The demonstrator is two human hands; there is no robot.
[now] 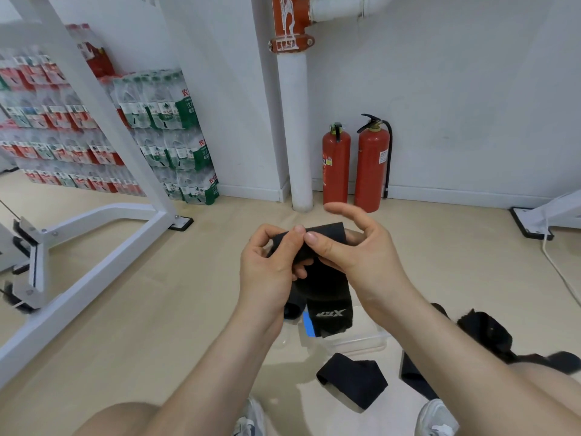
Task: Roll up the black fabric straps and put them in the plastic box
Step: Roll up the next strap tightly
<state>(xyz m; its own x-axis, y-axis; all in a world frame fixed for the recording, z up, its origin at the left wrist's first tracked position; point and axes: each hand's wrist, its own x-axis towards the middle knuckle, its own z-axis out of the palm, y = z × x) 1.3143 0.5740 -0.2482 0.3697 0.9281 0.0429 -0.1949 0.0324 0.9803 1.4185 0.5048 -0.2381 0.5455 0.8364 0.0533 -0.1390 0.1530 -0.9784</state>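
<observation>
I pinch the black strap (317, 265) between my left hand (270, 265) and right hand (355, 250), thumbs on top. Its loose end hangs below them, over the plastic box (358, 341)

My left hand (267, 265) and right hand (358, 250), mid-frame, have short, plain nails. My left forearm (220, 357) and right forearm (440, 341) are bare from wrist to the lower edge. My bare left knee (116, 420) and right knee (547, 394) fill the bottom corners. Between them sit my white-and-grey left sneaker (251, 418) and right sneaker (435, 418).
</observation>
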